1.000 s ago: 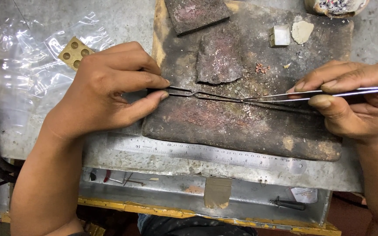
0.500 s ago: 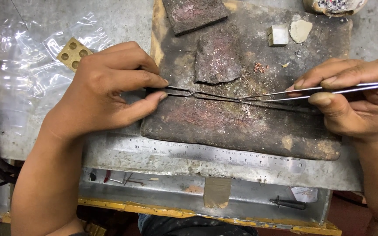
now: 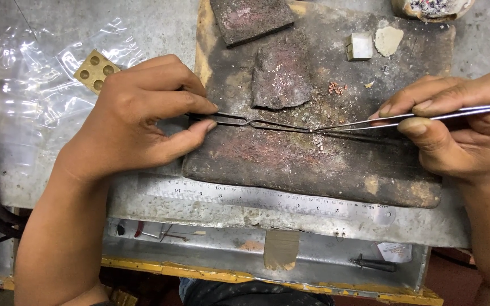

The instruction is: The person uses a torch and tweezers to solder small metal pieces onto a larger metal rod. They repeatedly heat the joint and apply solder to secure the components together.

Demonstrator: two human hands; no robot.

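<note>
Two bare hands meet over a scorched dark work block (image 3: 313,164), each pinching a thin metal tool. At about nine o'clock from the block's middle, the left hand (image 3: 137,122) has its thumb and forefinger closed together on the handle end of dark cross-lock tweezers (image 3: 256,123), whose arms run out toward three o'clock and narrow to a point near the centre of the block. From three o'clock the right hand (image 3: 460,130) comes in with its thumb and forefinger clamped on bright steel tweezers (image 3: 381,120), the long tips reaching toward nine o'clock. Both sets of tips come together at one spot on the block, roughly midway between the two hands; whatever sits between the tips is too small to make out. At twelve o'clock from that meeting point lies a smaller charred slab (image 3: 282,71), and toward one o'clock a small pale cube (image 3: 360,45) with a flat pale lump (image 3: 388,39) just beside it. Along the block's six o'clock edge rests a steel ruler (image 3: 267,198). At ten o'clock from the left hand a small brass block with round holes (image 3: 94,69) sits on crinkled clear plastic (image 3: 29,85).
</note>
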